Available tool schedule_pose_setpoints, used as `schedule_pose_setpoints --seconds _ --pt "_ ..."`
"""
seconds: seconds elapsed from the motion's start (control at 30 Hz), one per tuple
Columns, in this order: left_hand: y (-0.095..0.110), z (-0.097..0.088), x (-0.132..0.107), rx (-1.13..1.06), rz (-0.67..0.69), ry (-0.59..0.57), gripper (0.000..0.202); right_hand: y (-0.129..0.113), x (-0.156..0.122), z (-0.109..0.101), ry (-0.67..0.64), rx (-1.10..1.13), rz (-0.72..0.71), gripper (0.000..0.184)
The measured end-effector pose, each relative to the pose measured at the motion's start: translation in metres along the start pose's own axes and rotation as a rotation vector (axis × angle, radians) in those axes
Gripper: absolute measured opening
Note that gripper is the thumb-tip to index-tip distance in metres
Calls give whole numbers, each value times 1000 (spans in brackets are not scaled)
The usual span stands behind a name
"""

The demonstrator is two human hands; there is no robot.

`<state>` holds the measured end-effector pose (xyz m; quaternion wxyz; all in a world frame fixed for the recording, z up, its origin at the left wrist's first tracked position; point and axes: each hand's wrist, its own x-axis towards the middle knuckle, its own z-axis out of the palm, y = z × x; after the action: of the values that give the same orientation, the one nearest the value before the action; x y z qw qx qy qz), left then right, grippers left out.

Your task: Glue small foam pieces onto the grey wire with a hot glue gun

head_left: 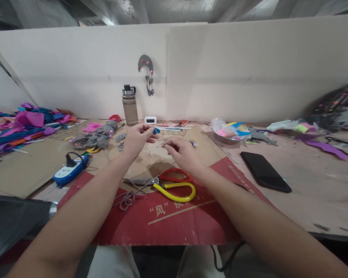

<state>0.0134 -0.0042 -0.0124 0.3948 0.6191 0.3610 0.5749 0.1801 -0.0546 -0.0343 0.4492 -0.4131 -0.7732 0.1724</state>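
My left hand (137, 139) is raised over the cardboard sheet (150, 158) with its fingers pinched on a small blue piece (156, 131). My right hand (182, 151) is just to its right, fingers curled together near the table; what they hold, if anything, is too small to make out. A bit of blue shows past its fingers. Scissors with one red and one yellow handle (174, 183) lie flat in front of my hands, under my right wrist. A loop of grey cord (127, 199) lies beside the blades.
A black phone (265, 171) lies to the right. A blue and white power strip (71, 170) sits on the left, behind it grey felt pieces (97, 137) and a heap of coloured fabric (26, 123). A water bottle (129, 105), a small timer (150, 120) and a bowl with bags (230, 131) stand near the white wall.
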Motion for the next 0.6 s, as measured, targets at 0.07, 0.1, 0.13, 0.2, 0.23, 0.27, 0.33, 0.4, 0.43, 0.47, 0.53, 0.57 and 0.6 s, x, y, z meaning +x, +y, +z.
schedule_pose_setpoints --seconds 0.07,0.1,0.13,0.2,0.23,0.27,0.33,0.4,0.43,0.47,0.53,0.57,0.6 --pt "-2 -4 5 -60 28 79 22 -8 -2 1 -93 -24 -117 20" --pt "-2 -7 7 -107 30 111 21 -11 -2 0 -128 -44 -160 22" --pt "-2 -9 9 -161 25 139 20 -12 -1 -2 -143 -68 -177 25" --pt "-2 -13 13 -271 3 187 17 -10 1 -9 -92 -133 -109 32" --pt "-1 -15 15 -317 -6 202 15 -6 3 -14 -41 -180 -31 33" --pt "-1 -17 16 -350 -14 209 14 -1 5 -20 18 -239 57 34" --pt "-1 -19 17 -390 -18 206 12 13 7 -32 61 -421 236 32" --pt "-1 -19 17 -415 -14 195 11 30 8 -38 -8 -631 357 33" --pt "-1 -18 17 -426 -11 192 12 37 7 -39 -65 -702 382 34" --pt "0 -17 16 -435 -8 192 12 44 6 -38 -105 -745 405 32" --pt "2 -15 15 -446 -7 197 13 54 5 -34 -128 -767 420 24" --pt "3 -14 14 -446 -9 198 13 57 4 -31 -120 -753 439 19" --pt "4 -13 13 -445 -10 196 12 58 4 -29 -108 -727 469 15"
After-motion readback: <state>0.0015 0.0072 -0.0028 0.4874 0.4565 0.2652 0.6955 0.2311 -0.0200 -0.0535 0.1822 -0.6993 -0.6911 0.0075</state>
